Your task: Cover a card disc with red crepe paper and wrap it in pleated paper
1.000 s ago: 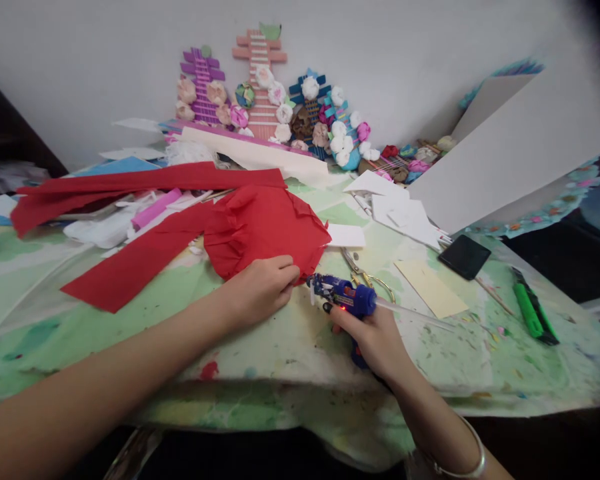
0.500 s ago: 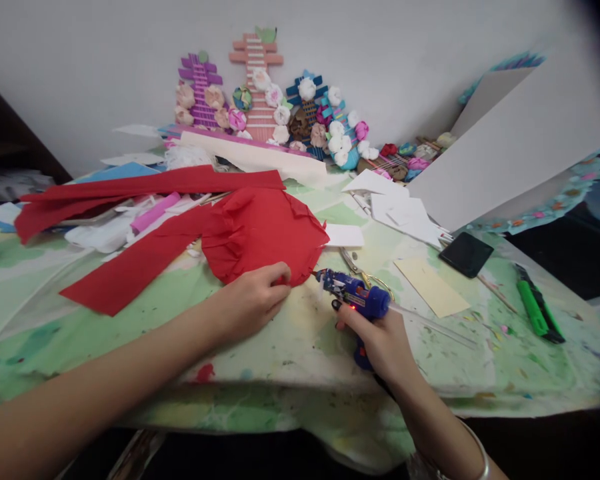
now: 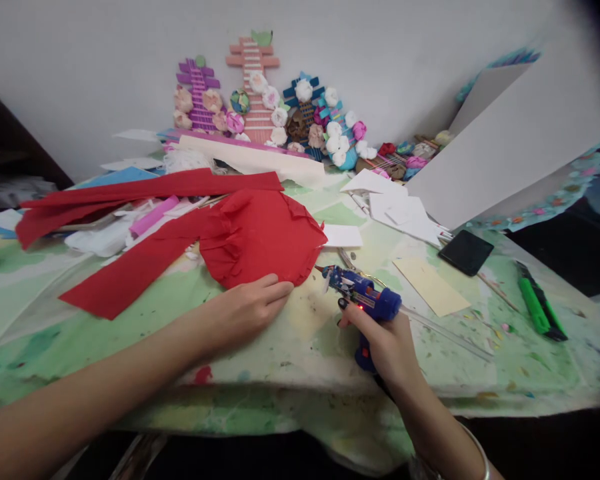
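A rounded piece of red crepe paper (image 3: 270,233), gathered into folds at its left side, lies on the painted tablecloth. Along its near edge my left hand (image 3: 250,303) rests, fingers stretched out and lying flat against the paper. My right hand (image 3: 387,343) is wrapped round the handle of a blue hot glue gun (image 3: 367,293) with a small red light on. Its nozzle points left, just off the right edge of the red paper. A clear glue stick (image 3: 447,331) sticks out of the gun's back. Scissors (image 3: 347,257) lie partly hidden behind the gun.
Red paper strips (image 3: 130,267) and a pink roll (image 3: 155,217) lie at left. To the right are a cream card (image 3: 430,287), a dark phone-like slab (image 3: 466,252) and a green utility knife (image 3: 539,303). Flower-decorated crafts (image 3: 253,100) lean on the wall; a white board (image 3: 520,147) stands at right.
My left hand's fingers have straightened from a curled pinch and lie flatter at the paper's edge. The glue gun in my right hand has moved slightly right, away from the paper.
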A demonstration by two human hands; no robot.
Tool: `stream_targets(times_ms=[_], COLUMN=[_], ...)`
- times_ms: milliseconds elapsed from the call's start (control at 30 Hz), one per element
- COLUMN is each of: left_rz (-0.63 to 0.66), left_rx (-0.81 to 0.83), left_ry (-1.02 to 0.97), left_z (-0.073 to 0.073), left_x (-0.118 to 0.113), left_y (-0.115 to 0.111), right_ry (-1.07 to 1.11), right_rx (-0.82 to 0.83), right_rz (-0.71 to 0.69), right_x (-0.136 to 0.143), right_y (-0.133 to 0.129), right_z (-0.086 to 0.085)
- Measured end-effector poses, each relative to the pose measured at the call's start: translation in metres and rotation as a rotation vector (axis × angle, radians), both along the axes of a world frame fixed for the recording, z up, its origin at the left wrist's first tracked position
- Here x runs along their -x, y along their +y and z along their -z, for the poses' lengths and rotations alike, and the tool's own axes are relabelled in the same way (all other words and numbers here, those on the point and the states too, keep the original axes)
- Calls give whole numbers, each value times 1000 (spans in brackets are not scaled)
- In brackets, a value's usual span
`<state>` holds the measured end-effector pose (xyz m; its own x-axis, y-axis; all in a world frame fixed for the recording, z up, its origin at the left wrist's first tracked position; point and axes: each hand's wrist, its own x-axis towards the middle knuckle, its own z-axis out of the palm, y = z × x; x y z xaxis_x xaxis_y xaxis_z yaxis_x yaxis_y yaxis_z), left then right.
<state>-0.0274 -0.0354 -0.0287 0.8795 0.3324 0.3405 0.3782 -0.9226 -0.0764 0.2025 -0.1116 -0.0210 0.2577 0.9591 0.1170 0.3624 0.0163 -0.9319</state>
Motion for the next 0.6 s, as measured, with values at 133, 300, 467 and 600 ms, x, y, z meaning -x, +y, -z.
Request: stream_targets(times_ms=[133,300,467,600], left_rz=[-3,41,157,102], left_rx=[14,-44,-67,-52], left_ry=[38,-2,-144,-361], left_z=[-2,-3,-6,-9], left_x=[0,1,3,5], left_y=[-2,-2,0,0], right_ry=[0,5,32,43], right_rx=[3,-11,26,35], right_rz=[6,9,18,12], right_x=[0,1,-1,-1], right_y=[-1,-1,-2,-3], right_z=[1,0,2,4])
